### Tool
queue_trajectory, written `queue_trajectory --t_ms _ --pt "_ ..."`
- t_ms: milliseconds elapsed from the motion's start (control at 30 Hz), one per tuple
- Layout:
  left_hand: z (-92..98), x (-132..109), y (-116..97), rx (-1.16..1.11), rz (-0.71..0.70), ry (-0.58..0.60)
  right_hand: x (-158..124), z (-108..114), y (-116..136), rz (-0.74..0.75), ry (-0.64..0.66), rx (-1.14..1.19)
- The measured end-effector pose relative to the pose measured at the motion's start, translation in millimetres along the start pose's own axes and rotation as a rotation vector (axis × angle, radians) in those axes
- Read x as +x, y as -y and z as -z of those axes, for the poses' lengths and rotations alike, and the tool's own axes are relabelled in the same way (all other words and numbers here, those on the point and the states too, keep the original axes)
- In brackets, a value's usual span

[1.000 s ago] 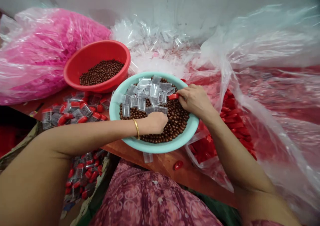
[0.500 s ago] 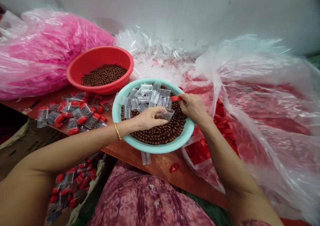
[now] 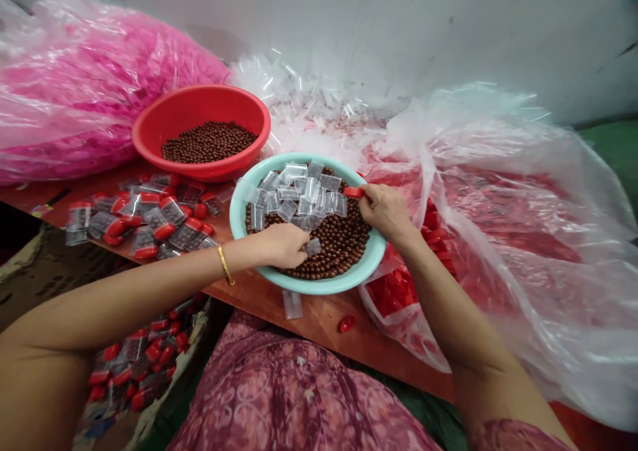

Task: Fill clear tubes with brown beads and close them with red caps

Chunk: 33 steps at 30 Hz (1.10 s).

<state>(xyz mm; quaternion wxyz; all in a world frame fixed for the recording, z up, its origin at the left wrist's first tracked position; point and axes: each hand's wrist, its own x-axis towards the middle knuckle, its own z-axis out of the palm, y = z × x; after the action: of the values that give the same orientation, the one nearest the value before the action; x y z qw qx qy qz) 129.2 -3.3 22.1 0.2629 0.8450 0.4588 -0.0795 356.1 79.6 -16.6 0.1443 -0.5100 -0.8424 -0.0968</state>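
Reddish tabletop [image 3: 319, 323] is carrying a teal bowl [image 3: 235, 220] of brown balls [image 3: 343, 242], w/ empty vials [image 3: 299, 192] piling up at its far side. L hand [image 3: 282, 244] is closing round one clear vial [image 3: 313, 246] mid-bowl. R hand [image 3: 386, 210] is pinching a red cap [image 3: 353, 192] at the bowl's right rim. Red basin [image 3: 189, 112] is sitting behind-left of the bowl.

The green bowl [image 3: 319, 286] and the red bowl [image 3: 199, 105] are smooth, shiny plastic. The brown balls [image 3: 339, 245] look glossy. The little box [image 3: 312, 246] in the left hand [image 3: 282, 245] is clear plastic; the red cap [image 3: 352, 192] in the right hand [image 3: 386, 212] is shiny plastic. The bags [image 3: 523, 192] are thin, crinkly plastic. The tabletop [image 3: 319, 325] is smooth wood.
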Motion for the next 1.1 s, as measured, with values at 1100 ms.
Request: queue_trajectory --t_ms 1100 --pt "-16.2 -7.0 7.7 -1.464 -0.065 -0.072 -23.2 36.7 59.9 -0.385 0.003 1.234"
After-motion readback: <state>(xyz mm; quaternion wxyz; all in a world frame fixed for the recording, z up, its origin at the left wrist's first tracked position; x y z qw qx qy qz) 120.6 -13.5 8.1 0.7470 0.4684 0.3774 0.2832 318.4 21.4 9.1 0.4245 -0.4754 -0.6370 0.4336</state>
